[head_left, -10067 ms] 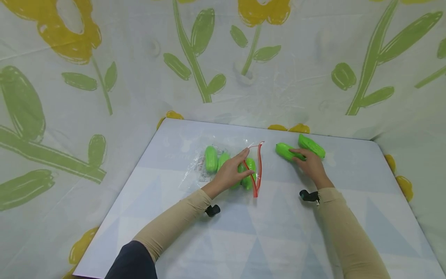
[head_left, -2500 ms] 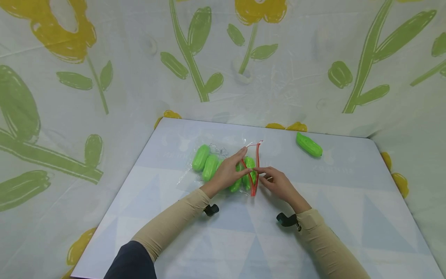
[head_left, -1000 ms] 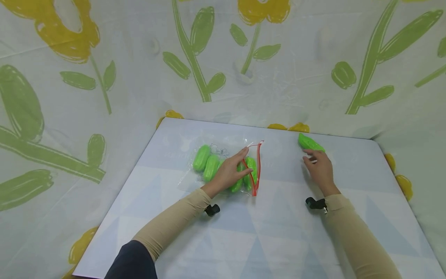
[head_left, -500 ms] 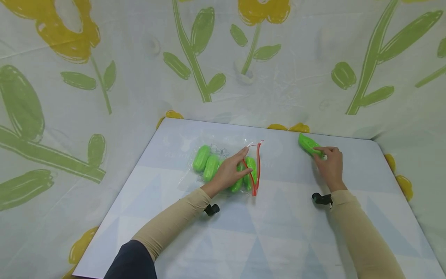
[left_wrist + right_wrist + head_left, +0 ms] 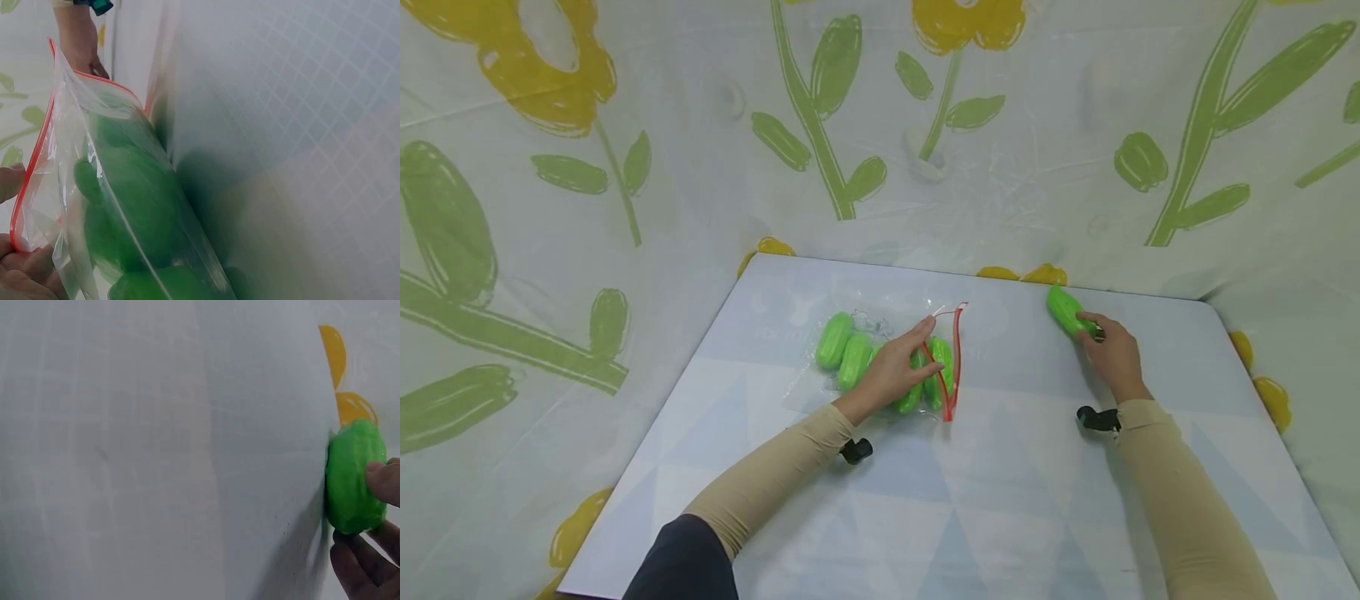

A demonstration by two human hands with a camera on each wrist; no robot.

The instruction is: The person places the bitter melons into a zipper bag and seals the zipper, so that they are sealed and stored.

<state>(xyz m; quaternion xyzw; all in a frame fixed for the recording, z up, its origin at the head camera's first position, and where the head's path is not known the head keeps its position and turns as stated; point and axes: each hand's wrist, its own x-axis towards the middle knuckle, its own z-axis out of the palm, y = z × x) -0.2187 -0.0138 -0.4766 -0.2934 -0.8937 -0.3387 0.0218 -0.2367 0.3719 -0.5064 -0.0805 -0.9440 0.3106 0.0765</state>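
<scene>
My left hand (image 5: 891, 367) holds the mouth of a clear zip bag (image 5: 808, 379) with a red edge, thumb and fingertips at that edge. Several bright green toy cucumbers (image 5: 833, 340) lie inside the bag, some partly hidden under the hand. The left wrist view shows the bag's red rim (image 5: 39, 147) standing apart and the cucumbers (image 5: 134, 194) through the film. At the back right, my right hand (image 5: 1112, 354) grips another toy cucumber (image 5: 1063, 308) by its near end. In the right wrist view the thumb presses on this cucumber (image 5: 353, 469), with fingers below it.
A white and pale blue patterned table (image 5: 880, 517) carries everything. A curtain (image 5: 700, 167) printed with yellow flowers and green leaves surrounds its back and sides. Small black wrist cameras (image 5: 1097, 418) sit at both sleeves.
One cucumber from the back right is now in the bag. The right hand has gone from the bag mouth back right and taken hold of the other cucumber. The left hand stays.
</scene>
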